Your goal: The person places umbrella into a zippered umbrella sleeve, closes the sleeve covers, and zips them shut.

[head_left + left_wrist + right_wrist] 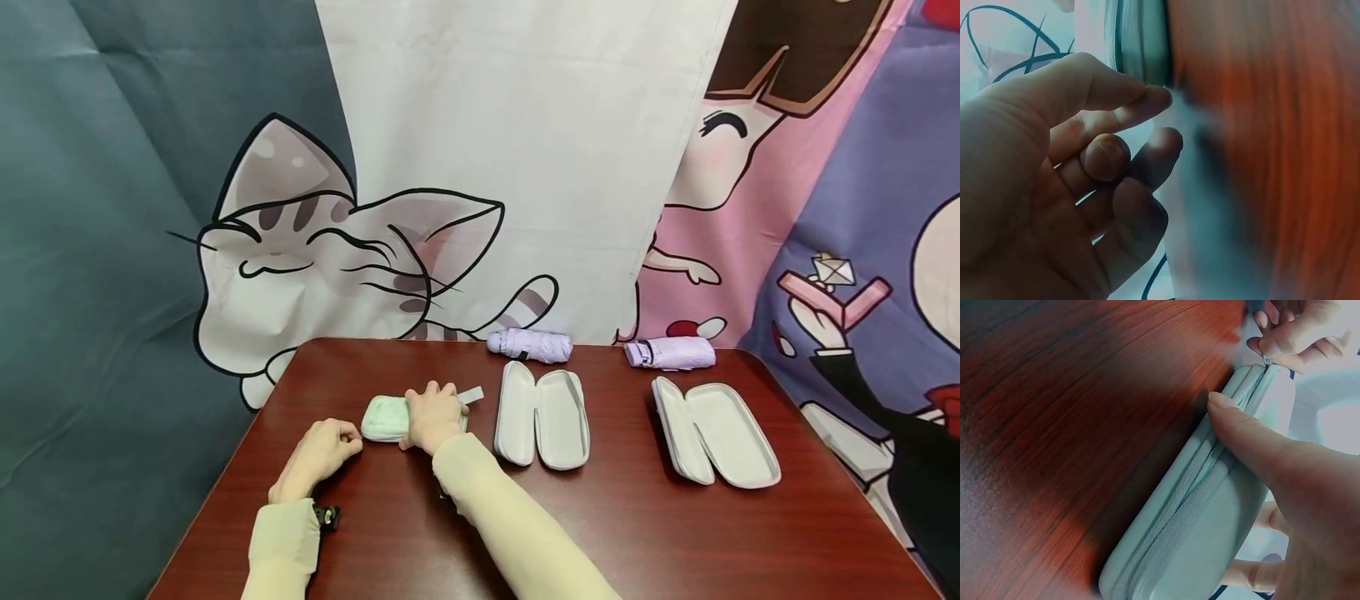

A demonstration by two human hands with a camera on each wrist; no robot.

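Observation:
A mint-green zip case (pixel 386 419) lies shut-lidded on the table, with a pale strap (pixel 471 395) sticking out at its right end. My right hand (pixel 435 419) grips the case across its right part, and the thumb (pixel 1235 422) presses along the zip side in the right wrist view. At the case's left end is my left hand (pixel 321 454); its thumb and forefinger pinch the small metal zip pull (pixel 1267 361). The zip tapes along the side stand slightly apart. In the left wrist view the fingers hide the pull, and the case end (pixel 1144 47) shows above them.
Right of the green case, two pale cases (pixel 516 417) (pixel 738 437) lie spread open on the brown table (pixel 615 533). Behind them are two folded lilac umbrellas (pixel 536 345) (pixel 675 353) at the far edge. A printed cloth (pixel 525 125) hangs behind the table.

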